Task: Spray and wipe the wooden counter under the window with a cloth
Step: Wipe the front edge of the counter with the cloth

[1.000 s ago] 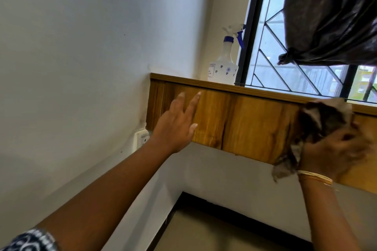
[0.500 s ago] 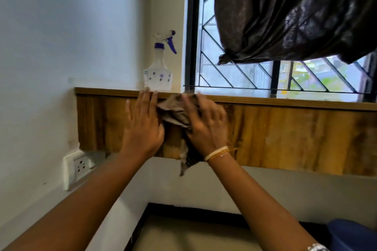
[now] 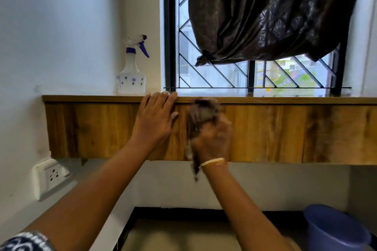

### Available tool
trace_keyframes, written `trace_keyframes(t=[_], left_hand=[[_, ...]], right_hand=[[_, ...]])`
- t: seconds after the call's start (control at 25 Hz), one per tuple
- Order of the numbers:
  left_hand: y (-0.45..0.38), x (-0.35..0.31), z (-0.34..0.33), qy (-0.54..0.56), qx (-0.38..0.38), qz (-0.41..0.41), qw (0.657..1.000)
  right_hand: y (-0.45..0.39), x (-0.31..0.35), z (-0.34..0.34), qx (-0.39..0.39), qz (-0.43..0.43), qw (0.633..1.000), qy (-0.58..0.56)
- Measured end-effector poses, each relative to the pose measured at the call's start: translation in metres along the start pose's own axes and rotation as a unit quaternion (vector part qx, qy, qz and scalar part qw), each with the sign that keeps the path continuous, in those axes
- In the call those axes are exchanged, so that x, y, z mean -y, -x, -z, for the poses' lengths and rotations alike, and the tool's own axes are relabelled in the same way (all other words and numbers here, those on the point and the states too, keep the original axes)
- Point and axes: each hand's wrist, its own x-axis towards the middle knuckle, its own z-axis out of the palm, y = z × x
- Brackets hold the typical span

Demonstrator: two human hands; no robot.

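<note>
The wooden counter (image 3: pixel 285 132) runs under the window, its front panel facing me. My right hand (image 3: pixel 214 140) grips a dark brown cloth (image 3: pixel 201 111) and presses it against the front panel, just below the top edge; hand and cloth are blurred. My left hand (image 3: pixel 155 120) lies flat on the panel to the left of the cloth, fingers spread and fingertips reaching the counter's top edge. A white spray bottle (image 3: pixel 132 75) with a purple trigger stands upright on the counter's left end, near the wall corner.
A dark curtain (image 3: pixel 271 12) is knotted up over the barred window (image 3: pixel 224 75). A white wall socket (image 3: pixel 52 175) sits low on the left wall. A blue bucket (image 3: pixel 334 228) stands on the floor at lower right.
My right hand swept the cloth from the right side of the panel toward the middle, then slightly right again. My left hand came to rest flat on the panel. The view has steadied and widened.
</note>
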Motion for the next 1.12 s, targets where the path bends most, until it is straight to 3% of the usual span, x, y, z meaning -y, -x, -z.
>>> trace_keyframes(t=[0.12, 0.24, 0.32, 0.4, 0.48, 0.6, 0.68, 0.76, 0.84, 0.92, 0.96, 1.04, 1.12], left_hand=[[-0.004, 0.022, 0.009, 0.011, 0.015, -0.042, 0.999], [-0.004, 0.018, 0.012, -0.006, 0.025, -0.038, 0.999], [-0.004, 0.004, 0.011, -0.022, 0.011, -0.002, 1.000], [-0.009, -0.014, 0.010, -0.028, 0.001, 0.022, 0.999], [-0.023, -0.037, 0.008, 0.007, 0.006, -0.003, 1.000], [-0.036, -0.068, 0.008, 0.058, -0.007, -0.043, 0.997], [-0.036, -0.074, 0.005, 0.080, -0.029, -0.038, 0.996], [-0.033, -0.070, 0.002, 0.092, -0.052, -0.035, 0.994], [-0.034, -0.066, -0.001, 0.091, -0.073, -0.043, 0.992], [-0.036, -0.065, -0.006, 0.071, -0.090, -0.055, 0.992], [-0.036, -0.065, -0.009, 0.061, -0.100, -0.060, 0.991], [-0.035, -0.066, -0.017, 0.054, -0.129, -0.057, 0.989], [-0.036, -0.069, -0.024, 0.069, -0.156, -0.044, 0.984]], right_hand=[[0.016, 0.029, -0.012, -0.012, 0.234, 0.972, -0.001], [0.001, -0.019, 0.001, -0.049, 0.300, 0.952, 0.011], [-0.018, -0.087, 0.013, -0.083, 0.232, 0.969, 0.029], [-0.038, -0.160, 0.034, -0.111, 0.078, 0.990, 0.050], [-0.051, -0.207, 0.055, -0.125, -0.079, 0.985, 0.087], [-0.059, -0.208, 0.066, -0.106, -0.238, 0.960, 0.106], [-0.057, -0.173, 0.061, -0.120, -0.288, 0.947, 0.079], [-0.037, -0.122, 0.047, -0.127, -0.184, 0.974, 0.042], [-0.003, -0.080, 0.030, -0.037, 0.061, 0.997, -0.005], [0.005, -0.070, 0.022, 0.025, 0.274, 0.961, 0.023], [0.000, -0.076, 0.022, 0.022, 0.320, 0.947, 0.036], [-0.020, -0.105, 0.028, -0.043, 0.290, 0.955, 0.039], [-0.037, -0.146, 0.040, -0.114, 0.171, 0.978, 0.042]])
